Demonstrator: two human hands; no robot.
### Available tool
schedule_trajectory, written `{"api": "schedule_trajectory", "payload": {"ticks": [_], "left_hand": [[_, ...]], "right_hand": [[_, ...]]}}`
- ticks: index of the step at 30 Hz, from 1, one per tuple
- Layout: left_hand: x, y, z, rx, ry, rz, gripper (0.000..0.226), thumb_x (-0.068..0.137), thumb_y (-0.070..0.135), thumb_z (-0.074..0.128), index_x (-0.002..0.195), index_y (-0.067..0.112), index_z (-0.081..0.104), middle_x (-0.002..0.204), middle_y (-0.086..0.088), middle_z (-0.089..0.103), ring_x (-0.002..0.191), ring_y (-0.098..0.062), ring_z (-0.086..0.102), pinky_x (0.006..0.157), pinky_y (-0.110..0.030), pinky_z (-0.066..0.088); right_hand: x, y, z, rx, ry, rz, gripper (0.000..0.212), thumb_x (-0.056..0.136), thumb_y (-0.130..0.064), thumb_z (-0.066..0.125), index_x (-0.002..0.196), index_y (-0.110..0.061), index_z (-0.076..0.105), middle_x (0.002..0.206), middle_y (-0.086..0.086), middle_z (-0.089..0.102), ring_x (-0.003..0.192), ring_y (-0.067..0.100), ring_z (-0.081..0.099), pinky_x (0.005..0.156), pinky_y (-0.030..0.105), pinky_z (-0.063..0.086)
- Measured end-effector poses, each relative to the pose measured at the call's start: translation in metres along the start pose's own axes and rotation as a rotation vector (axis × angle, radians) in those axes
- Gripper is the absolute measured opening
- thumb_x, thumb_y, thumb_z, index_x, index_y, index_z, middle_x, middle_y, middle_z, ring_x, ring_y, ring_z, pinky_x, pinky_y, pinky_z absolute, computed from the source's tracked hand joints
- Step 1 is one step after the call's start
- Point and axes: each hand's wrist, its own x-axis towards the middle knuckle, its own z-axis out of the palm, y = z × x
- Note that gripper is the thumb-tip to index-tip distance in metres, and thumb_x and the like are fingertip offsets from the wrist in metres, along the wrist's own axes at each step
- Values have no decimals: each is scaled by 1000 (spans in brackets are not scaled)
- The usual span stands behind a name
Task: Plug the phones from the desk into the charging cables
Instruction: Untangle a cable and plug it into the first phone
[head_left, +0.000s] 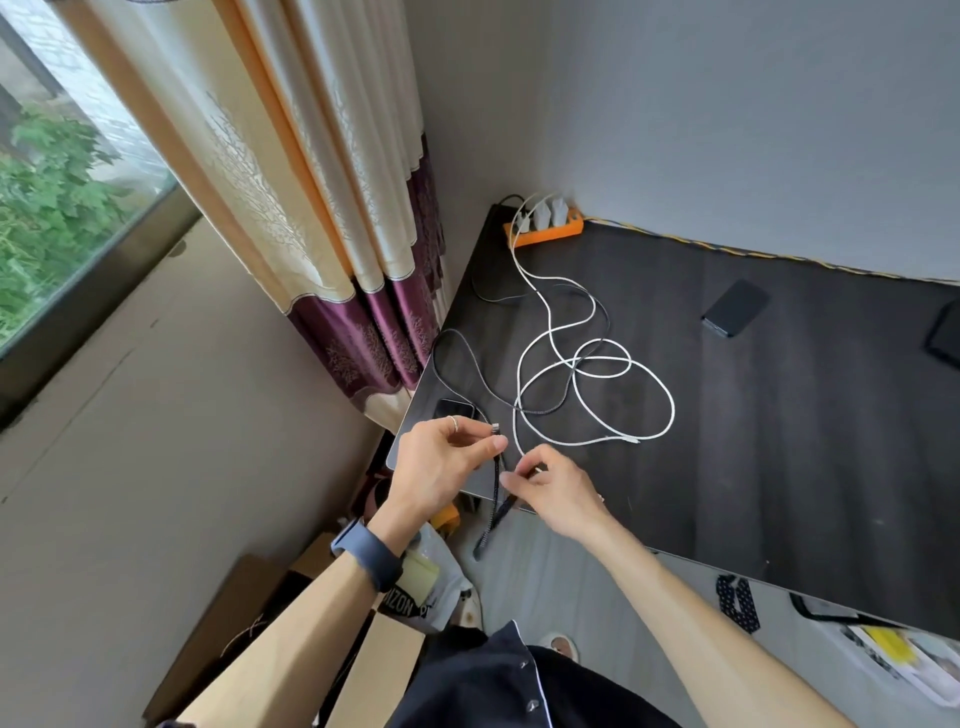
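Observation:
My left hand (441, 462) pinches the plug end of a black braided charging cable (497, 486) at the desk's near left corner. My right hand (553, 491) pinches the same cable a little lower, where it hangs in a loop off the desk edge. A small dark phone (453, 409) lies on the desk just behind my left hand. A white cable (597, 395) lies coiled in the middle of the dark desk (753, 441), its plug end free. Another dark phone (735, 307) lies far right, and a third dark device (945, 332) shows at the right edge.
An orange power strip (543, 226) with white chargers sits at the desk's far left corner by the wall. A curtain (332, 208) hangs left of the desk. Cardboard boxes (249, 623) and bags stand on the floor below the near corner.

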Motion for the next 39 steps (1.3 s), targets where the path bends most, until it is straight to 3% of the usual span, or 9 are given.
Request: {"api": "schedule_trajectory", "payload": {"ticks": [4, 8, 11, 14, 17, 21, 26, 33, 39], "left_hand": [[-1, 4, -4, -91, 1, -81, 18, 74, 42, 84, 84, 28, 79, 74, 11, 77, 60, 0, 65, 68, -18, 54], [-4, 3, -7, -165, 23, -135, 18, 74, 38, 85, 83, 24, 80, 76, 2, 78, 64, -6, 65, 70, -25, 57], [-3, -5, -5, -223, 36, -194, 19, 74, 37, 86, 79, 20, 79, 74, -1, 77, 64, -11, 64, 73, -31, 58], [1, -20, -2, -247, -20, -252, 19, 76, 31, 85, 76, 16, 74, 83, 3, 75, 66, -13, 64, 71, -30, 57], [9, -42, 1, -136, -109, -303, 21, 82, 36, 79, 85, 17, 72, 92, -1, 75, 76, -16, 70, 60, -23, 54], [41, -90, -5, 10, -81, -423, 53, 67, 58, 78, 105, 24, 63, 110, -1, 71, 98, -17, 68, 82, -48, 59], [104, -130, 7, 468, -119, -394, 76, 80, 44, 74, 142, 15, 42, 141, -17, 43, 131, -35, 44, 109, -41, 38], [133, -147, 49, 706, -163, -250, 97, 80, 42, 75, 154, 16, 18, 144, -16, 32, 128, -38, 33, 104, -48, 40], [134, -147, 30, 528, -183, -332, 106, 67, 33, 80, 153, 22, 20, 140, -17, 40, 128, -40, 39, 107, -46, 38]], "right_hand": [[-3, 8, 3, -297, -145, -219, 34, 91, -60, 54, 98, -34, 74, 75, -12, 69, 76, 7, 60, 76, 31, 52], [-8, 11, 8, -172, -13, -436, 31, 87, -39, 57, 112, -30, 75, 99, -12, 62, 95, 9, 53, 85, 17, 44], [-17, 1, 11, 130, -144, -281, 32, 84, -41, 53, 102, -24, 73, 103, -7, 71, 100, 11, 60, 90, 21, 45], [-25, -1, 29, 276, -148, -205, 33, 101, -35, 44, 87, -11, 61, 69, 6, 71, 69, 16, 65, 73, 34, 50], [-21, 9, 53, 399, -131, -85, 30, 107, -26, 39, 93, -6, 57, 56, -1, 54, 53, 14, 54, 63, 38, 54], [-7, 22, 71, 579, -113, 149, 25, 108, -25, 35, 103, -15, 58, 61, -1, 41, 48, 11, 38, 58, 32, 55], [7, 25, 92, 606, -45, 310, 24, 105, -23, 40, 103, -17, 63, 62, -1, 43, 47, 11, 37, 55, 30, 51], [15, 25, 105, 566, 63, 404, 21, 104, -26, 45, 98, -22, 65, 57, -3, 48, 48, 10, 43, 57, 31, 57], [14, 21, 110, 480, 68, 359, 23, 103, -31, 46, 93, -23, 65, 52, -5, 43, 49, 13, 45, 56, 30, 58]]}}
